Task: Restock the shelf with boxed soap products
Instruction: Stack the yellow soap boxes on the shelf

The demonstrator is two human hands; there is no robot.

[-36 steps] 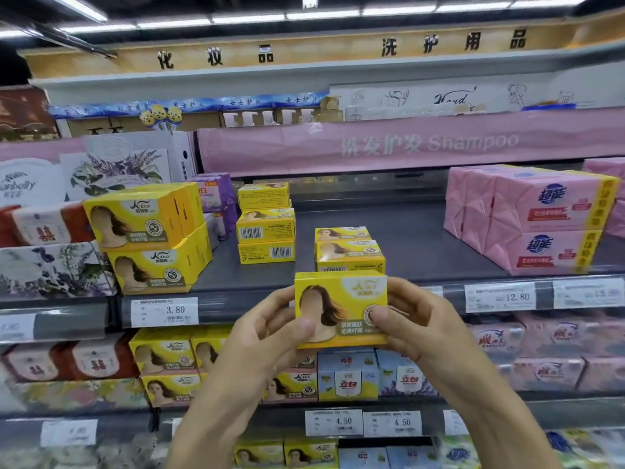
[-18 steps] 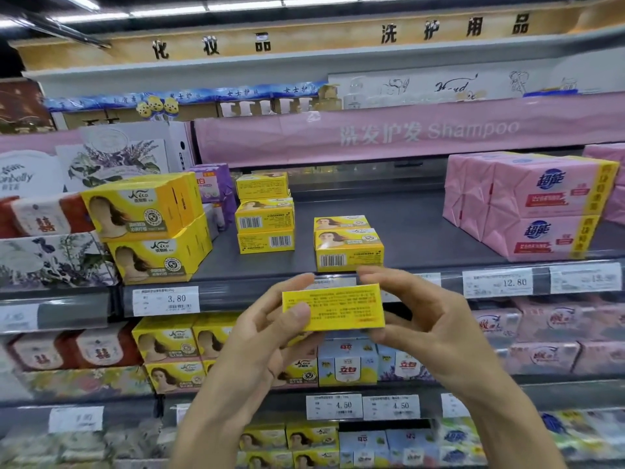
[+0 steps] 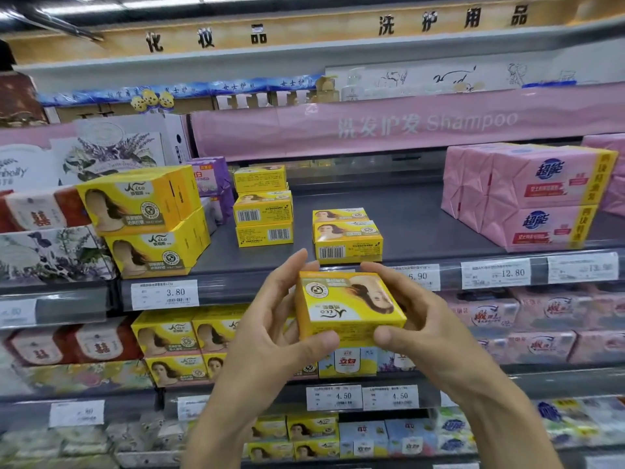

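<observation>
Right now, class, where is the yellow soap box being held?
In the head view the yellow soap box is centre frame, held between the left hand and right hand, just below the shelved yellow boxes on the grey shelf.

A shop, in its toiletries aisle: price tags [image 3: 495, 273] run along the shelf edge [image 3: 243, 286] beside the right hand [image 3: 426, 319], soap boxes [image 3: 348, 242] stack just beyond it, a pink Shampoo banner [image 3: 406, 126] hangs above.
</observation>
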